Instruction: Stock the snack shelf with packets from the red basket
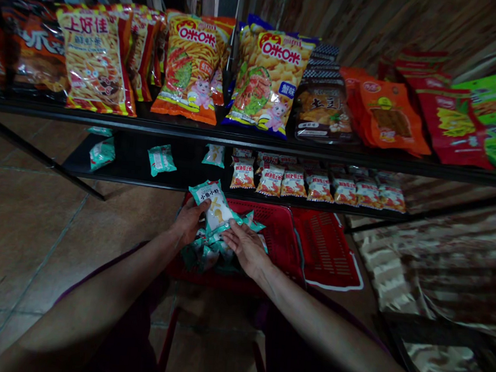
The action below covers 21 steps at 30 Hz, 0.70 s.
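Between my two hands is a teal and white snack bag point(213, 205), its printed front turned up toward me. My left hand point(189, 219) grips its left edge, thumb on the front. The fingers of my right hand point(246, 243) pinch its lower right corner. Right beneath, a red plastic basket point(277, 222) holds several more teal snack bags point(209, 257), partly hidden by my hands. On the low black shelf point(135, 158) ahead, a few bags of the same teal kind point(162, 160) lie spaced apart on the left and middle.
A second red basket point(328, 248) with a white handle stands to the right. White and orange snack bags point(297, 182) line the lower shelf's right part. Larger snack bags point(264, 76) fill the upper shelf, whose front edge point(184, 129) juts out ahead. A slanted black shelf leg point(41, 157) is at left.
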### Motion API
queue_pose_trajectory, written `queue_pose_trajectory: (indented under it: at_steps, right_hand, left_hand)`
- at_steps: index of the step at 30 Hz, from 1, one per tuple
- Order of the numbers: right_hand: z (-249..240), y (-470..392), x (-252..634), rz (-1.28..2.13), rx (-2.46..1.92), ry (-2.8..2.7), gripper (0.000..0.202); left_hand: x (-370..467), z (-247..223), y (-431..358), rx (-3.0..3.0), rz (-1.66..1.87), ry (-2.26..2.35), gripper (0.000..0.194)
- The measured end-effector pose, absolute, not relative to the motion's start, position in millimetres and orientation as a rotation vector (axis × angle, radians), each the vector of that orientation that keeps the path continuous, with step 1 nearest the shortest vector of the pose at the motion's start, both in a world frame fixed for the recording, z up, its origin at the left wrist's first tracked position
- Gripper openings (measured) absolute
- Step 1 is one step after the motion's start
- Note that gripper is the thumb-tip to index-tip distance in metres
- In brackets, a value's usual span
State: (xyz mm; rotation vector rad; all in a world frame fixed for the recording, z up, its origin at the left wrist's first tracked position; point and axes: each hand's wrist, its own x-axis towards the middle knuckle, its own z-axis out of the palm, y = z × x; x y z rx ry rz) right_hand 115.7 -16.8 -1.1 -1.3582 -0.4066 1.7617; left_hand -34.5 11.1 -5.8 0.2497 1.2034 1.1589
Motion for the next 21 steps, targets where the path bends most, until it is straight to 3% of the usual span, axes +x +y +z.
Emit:
queue_pose_trajectory:
  at_steps: [11, 21]
  right_hand:
    - [-3, -8, 119, 1.769, -1.424, -0.607, 0.04]
    - [-17, -9, 108, 1.76, -1.541, -0.648, 0.045]
  left_hand:
    - [-48, 8, 2, 0.429, 1.14, 1.189, 0.042]
    - [-57, -12, -7, 0.595, 1.079, 1.263, 0.049]
